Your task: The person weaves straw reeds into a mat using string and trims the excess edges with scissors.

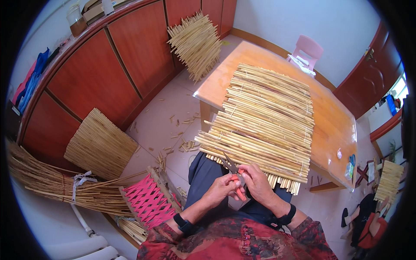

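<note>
A pair of pliers [230, 164] with dark jaws and orange-red handles is held over my lap, its jaws pointing away from me to the left. The fingers of my left hand [220, 190] are wrapped around the handles. My right hand [260, 185] is closed against the same handles from the other side, thumb and fingers pressed together; its fingertips are partly hidden. Just beyond both hands lies a mat of straw-coloured stalks [268, 121], tied in rows with thin light thread. Its near end hangs over the table edge onto my knees.
The mat rests on a wooden table [333, 125]. Further stalk mats lean by the red cabinets [134, 43]. Left of me are a bundle of long stalks [47, 177] and a stool with pink webbing [149, 199]. Cut stalk pieces [188, 145] litter the floor. Another person [368, 225] sits at far right.
</note>
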